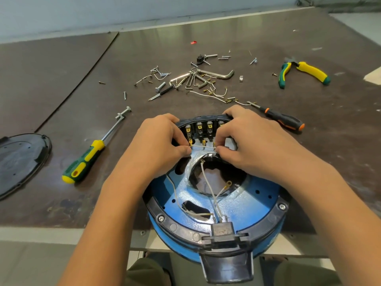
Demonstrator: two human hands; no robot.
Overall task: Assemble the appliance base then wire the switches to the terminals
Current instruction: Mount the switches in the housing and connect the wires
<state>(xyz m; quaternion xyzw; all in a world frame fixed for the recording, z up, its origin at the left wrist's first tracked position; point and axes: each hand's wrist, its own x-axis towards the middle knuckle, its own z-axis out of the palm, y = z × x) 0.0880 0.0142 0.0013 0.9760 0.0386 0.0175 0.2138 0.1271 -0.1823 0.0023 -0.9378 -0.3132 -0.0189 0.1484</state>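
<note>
A round blue appliance base [257, 195] with a black rim lies upside down at the table's near edge. At its far side stands a row of switches [204, 127] with brass terminals. My left hand [158, 141] and my right hand [247, 139] each pinch one end of a short white wire [203, 146] stretched just below the terminals. More white wires [208, 182] with ring ends hang loose across the central opening and run to a black socket block [223, 231] near me.
A green-yellow screwdriver [86, 159] lies left of the base, a black-orange one [282, 119] to the right, pliers [303, 72] at the far right. Screws, hex keys and wire pieces [191, 79] are scattered behind. A black cover plate [18, 159] sits at the left edge.
</note>
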